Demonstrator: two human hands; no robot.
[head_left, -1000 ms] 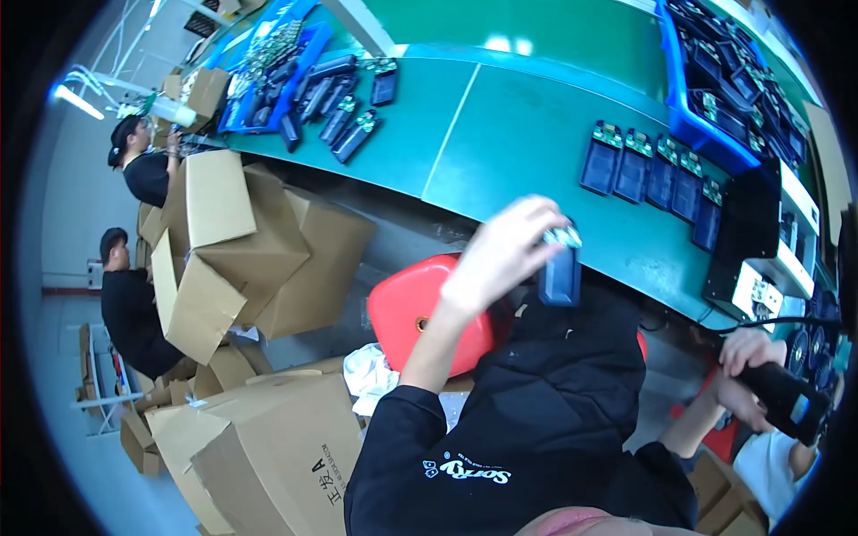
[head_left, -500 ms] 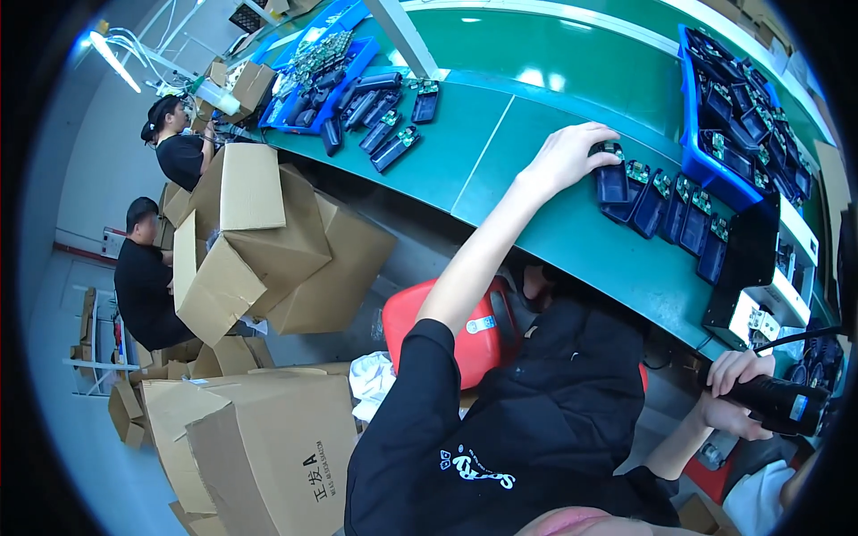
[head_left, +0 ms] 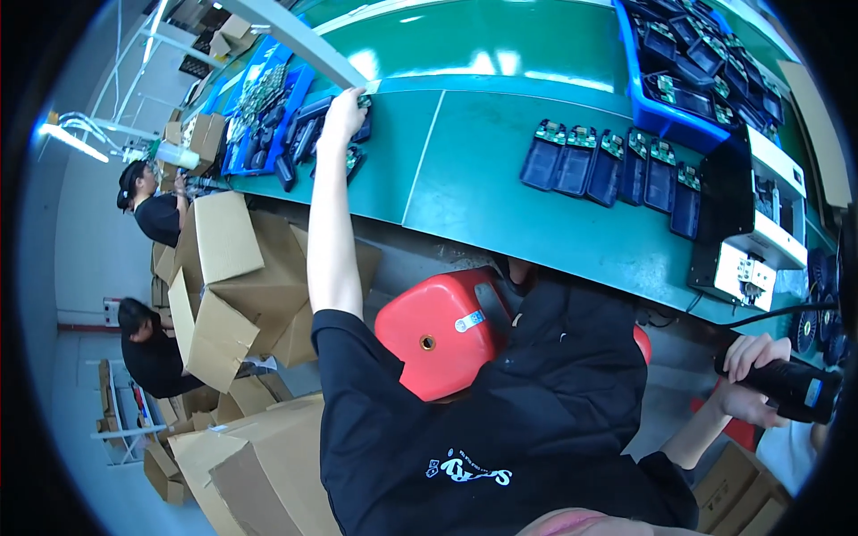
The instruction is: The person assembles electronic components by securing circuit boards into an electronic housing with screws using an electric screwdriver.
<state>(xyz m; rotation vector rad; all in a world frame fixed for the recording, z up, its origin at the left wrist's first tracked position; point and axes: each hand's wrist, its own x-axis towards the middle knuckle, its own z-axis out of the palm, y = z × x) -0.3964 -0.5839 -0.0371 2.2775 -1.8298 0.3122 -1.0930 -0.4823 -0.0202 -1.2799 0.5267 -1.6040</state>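
A: Head view. Left hand?

B: Left hand (head_left: 344, 116) is over the dark housings (head_left: 307, 136) on the left part of the green bench (head_left: 500, 205), arm extended. Left blue bin (head_left: 300, 89) is near it. Fingers bunched, partly hidden; can't tell if they grip 1.

A: Right hand?

B: Right hand (head_left: 744, 401) is wrapped round a black cylindrical device (head_left: 804, 393), low at the right, past the bench's near edge.

A: Other housings?

B: 6 lie in a slanting row (head_left: 605, 170) on the right part, green boards at their upper ends. Right end sits beside the black-and-white machine (head_left: 760, 223). More heaped in the right blue bin (head_left: 679, 129), just behind.
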